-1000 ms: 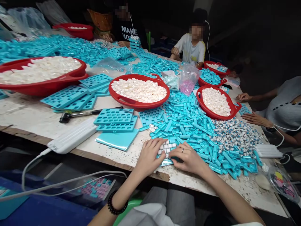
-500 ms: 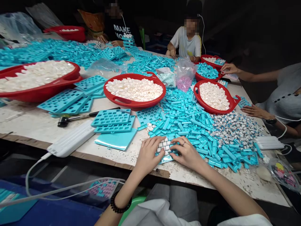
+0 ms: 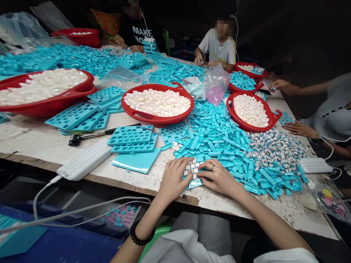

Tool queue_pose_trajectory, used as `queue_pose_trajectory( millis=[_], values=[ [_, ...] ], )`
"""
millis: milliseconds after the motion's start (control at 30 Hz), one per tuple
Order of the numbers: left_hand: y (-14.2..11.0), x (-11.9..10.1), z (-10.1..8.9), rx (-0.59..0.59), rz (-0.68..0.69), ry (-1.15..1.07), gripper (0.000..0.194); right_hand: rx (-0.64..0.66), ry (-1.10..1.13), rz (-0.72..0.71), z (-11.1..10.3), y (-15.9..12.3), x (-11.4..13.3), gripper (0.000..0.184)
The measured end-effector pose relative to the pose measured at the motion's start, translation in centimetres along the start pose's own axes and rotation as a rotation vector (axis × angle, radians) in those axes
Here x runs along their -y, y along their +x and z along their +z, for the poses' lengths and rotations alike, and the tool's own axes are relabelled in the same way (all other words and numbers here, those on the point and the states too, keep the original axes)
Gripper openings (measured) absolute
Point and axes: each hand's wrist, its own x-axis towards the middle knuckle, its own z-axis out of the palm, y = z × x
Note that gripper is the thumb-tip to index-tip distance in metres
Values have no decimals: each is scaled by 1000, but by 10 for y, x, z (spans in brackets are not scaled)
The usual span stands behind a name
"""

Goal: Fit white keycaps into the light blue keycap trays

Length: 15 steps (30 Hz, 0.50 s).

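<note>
A blue key panel (image 3: 195, 183) with rows of white keycaps (image 3: 192, 166) lies at the table's front edge, between my hands. My left hand (image 3: 173, 179) grips its left side, fingers over the far edge and thumb on the near-left keycaps. At the right side, my right hand (image 3: 219, 179) is closed on the panel, with thumb and fingertips against the right-hand keycaps. The fingers cover part of the panel. Just beyond lies a heap of blue plastic strips (image 3: 216, 138), beside a pile of small white-and-blue switch-like parts (image 3: 276, 148).
Red baskets of white keycaps stand beyond, one in the middle (image 3: 157, 122) and one at right (image 3: 253, 128). Blue perforated panels (image 3: 131, 135), a screwdriver-like tool (image 3: 93, 136) and a white power bank (image 3: 82, 160) lie left. Co-workers sit across and at right, a hand (image 3: 300, 129) on the table.
My hands stay on the panel, with only slight finger movement at the right. A co-worker's raised hand at right has shifted, and the far co-worker's hands have moved. The view has shifted slightly.
</note>
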Motion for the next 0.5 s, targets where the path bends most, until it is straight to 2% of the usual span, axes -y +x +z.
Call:
queue_pose_trajectory(
  millis=[200, 300, 367, 433, 500],
  values=[
    [2, 0, 4, -18, -8, -32, 38, -29, -12, 75, 2, 1, 3, 13],
    [-3, -7, -4, -158, 7, -45, 36, -31, -8, 58, 3, 1, 2, 12],
    [-14, -19, -20, -250, 53, -43, 34, -30, 4, 37, 4, -1, 1, 13],
    [-32, -39, -41, -206, 148, -57, 33, -38, 19, 23, 4, -4, 0, 15],
    [-54, -61, -62, 3, 352, -143, 29, -45, 35, 15, 4, -6, -4, 16]
  ],
)
